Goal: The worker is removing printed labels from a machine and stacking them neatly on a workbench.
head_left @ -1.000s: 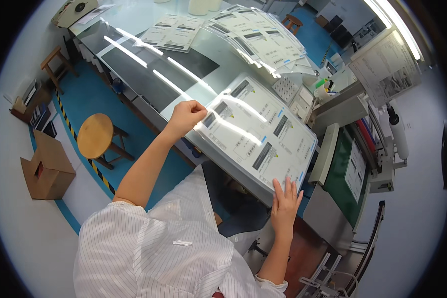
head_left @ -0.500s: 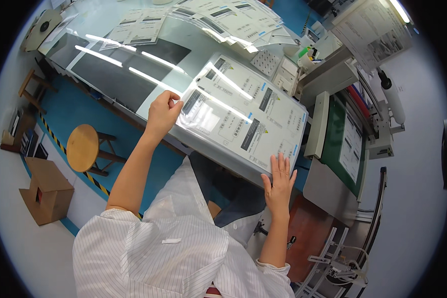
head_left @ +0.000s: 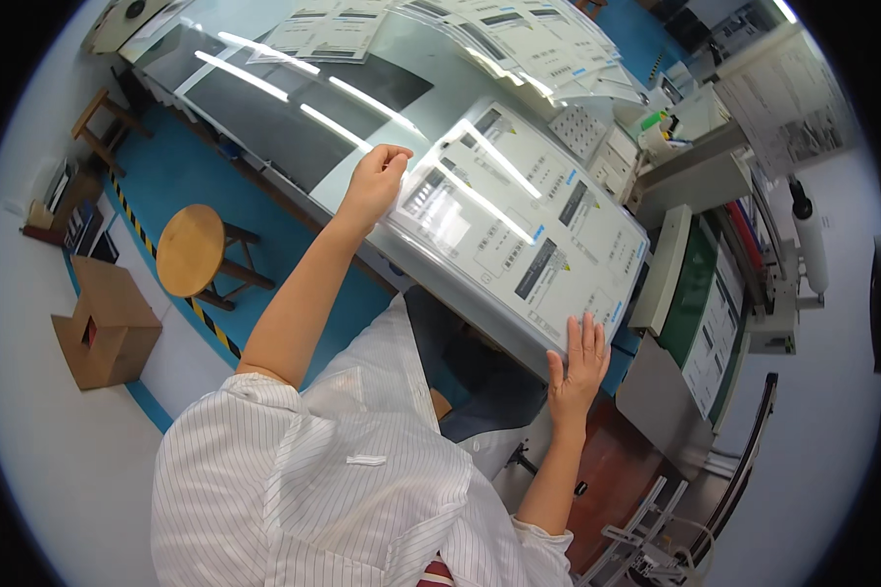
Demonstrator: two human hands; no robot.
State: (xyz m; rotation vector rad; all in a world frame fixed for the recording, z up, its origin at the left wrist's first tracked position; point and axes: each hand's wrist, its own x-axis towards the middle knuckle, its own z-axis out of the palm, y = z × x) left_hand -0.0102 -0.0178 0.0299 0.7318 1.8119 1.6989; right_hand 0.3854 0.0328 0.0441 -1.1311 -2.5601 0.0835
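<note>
At the left corner of a glossy printed sheet [head_left: 529,225], the left hand [head_left: 377,184] is being held with its fingertips bunched together; whether an edge is being pinched cannot be told. Over the nearest corner, the right hand [head_left: 578,367] is being rested flat, fingers slightly apart, nothing being gripped. Between both hands, the sheet is being supported by the counter [head_left: 440,88]. Beyond it, a fanned stack [head_left: 538,44] is being displayed; rightward, space is being occupied by a green-bedded machine [head_left: 685,284]. Creasing or skewing could be risked if uneven pull were being applied at the left while the slick surface was being pressed too lightly.
</note>
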